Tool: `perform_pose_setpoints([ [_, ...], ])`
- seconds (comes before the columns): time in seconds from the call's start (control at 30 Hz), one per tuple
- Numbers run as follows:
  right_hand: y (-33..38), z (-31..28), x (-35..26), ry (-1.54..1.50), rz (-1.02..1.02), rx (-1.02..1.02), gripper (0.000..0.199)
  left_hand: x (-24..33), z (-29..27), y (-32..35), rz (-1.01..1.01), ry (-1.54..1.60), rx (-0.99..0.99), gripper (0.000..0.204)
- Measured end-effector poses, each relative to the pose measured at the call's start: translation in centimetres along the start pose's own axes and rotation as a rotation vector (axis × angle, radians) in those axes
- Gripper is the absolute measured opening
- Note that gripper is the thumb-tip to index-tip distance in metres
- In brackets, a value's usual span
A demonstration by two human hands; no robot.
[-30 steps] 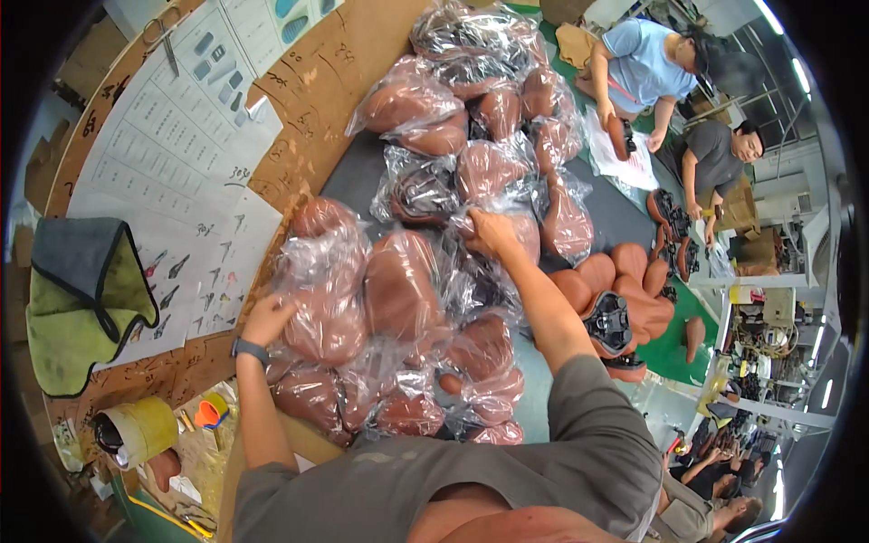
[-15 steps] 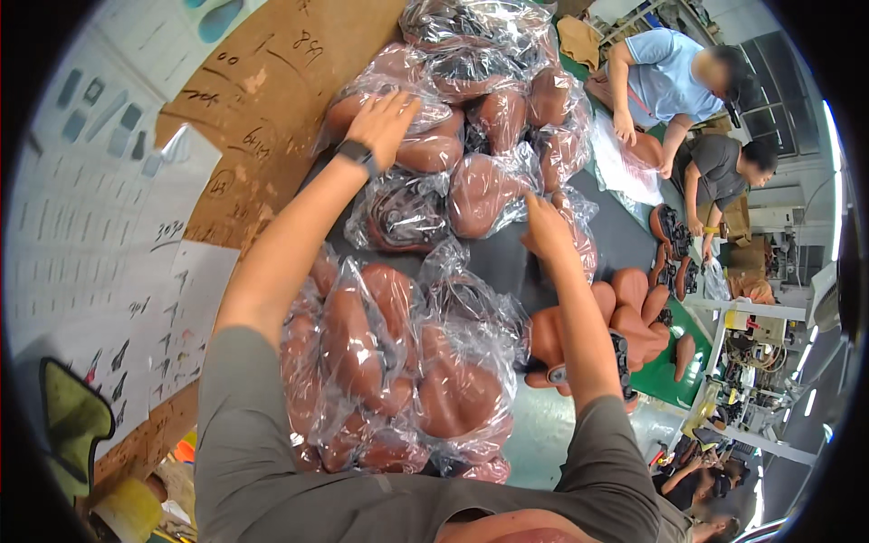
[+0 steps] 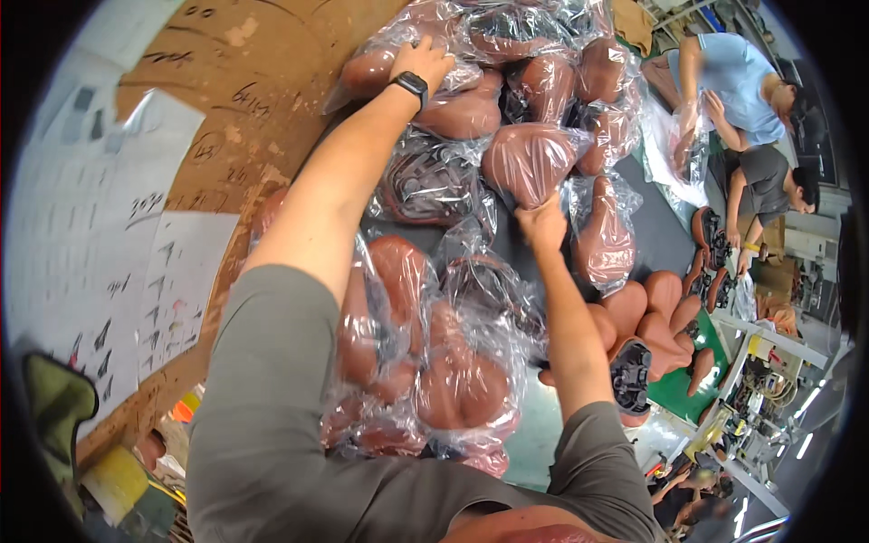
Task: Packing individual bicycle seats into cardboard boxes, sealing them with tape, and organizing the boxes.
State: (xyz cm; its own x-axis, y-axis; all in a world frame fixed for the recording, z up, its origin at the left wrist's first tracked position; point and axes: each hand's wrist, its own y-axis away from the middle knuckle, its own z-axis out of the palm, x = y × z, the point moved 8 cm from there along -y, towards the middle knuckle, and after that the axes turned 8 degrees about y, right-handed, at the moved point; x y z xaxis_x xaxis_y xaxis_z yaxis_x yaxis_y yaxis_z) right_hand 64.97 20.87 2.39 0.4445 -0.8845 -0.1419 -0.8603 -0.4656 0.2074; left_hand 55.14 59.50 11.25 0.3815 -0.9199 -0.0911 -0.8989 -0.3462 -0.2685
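My right hand [image 3: 543,224] is closed round the narrow nose of a brown bicycle saddle [image 3: 529,161] in a clear plastic bag, its wide end pointing away from me. My left hand [image 3: 424,63] rests with fingers stretched over another bagged saddle [image 3: 369,74] at the far left of the pile. Between my arms lies a bagged saddle with its black underside up [image 3: 427,185]. Right of my right hand is a bagged saddle [image 3: 606,240] with its nose pointing away. More bagged saddles [image 3: 462,389] are heaped close to my body.
Unbagged brown saddles [image 3: 665,317] sit on a green surface [image 3: 715,348] at the right. Across the dark table [image 3: 652,226], a person in light blue [image 3: 738,81] handles a clear bag, beside another in dark grey [image 3: 768,185]. A marked brown board [image 3: 244,90] with papers borders the left.
My right hand has taken hold of the saddle's nose, and that saddle has swung so its wide end points away. My left hand stays on the pile. The whole view has shifted.
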Motion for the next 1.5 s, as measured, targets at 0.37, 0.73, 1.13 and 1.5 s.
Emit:
perform_pose_setpoints([
  [0.37,24.4,-7.9,7.0,-1.012,0.254,-0.568,0.044,2.7,-20.2,31.4,0.287,0.471,0.021,0.023],
  [0.73,55.2,-11.3,1.9,-0.383,-0.186,-0.391,0.103,2.9,-38.9,52.4,-0.126,0.732,0.041,0.02],
  [1.13,30.8,-26.7,-2.9,-0.178,-0.44,-0.119,0.076,-3.7,-40.2,42.6,-0.448,0.573,-0.154,0.027],
  [1.5,3.6,-16.2,-9.4,-0.652,-0.126,-0.291,0.107,-6.4,-6.0,16.4,-0.473,1.057,-0.34,0.108],
])
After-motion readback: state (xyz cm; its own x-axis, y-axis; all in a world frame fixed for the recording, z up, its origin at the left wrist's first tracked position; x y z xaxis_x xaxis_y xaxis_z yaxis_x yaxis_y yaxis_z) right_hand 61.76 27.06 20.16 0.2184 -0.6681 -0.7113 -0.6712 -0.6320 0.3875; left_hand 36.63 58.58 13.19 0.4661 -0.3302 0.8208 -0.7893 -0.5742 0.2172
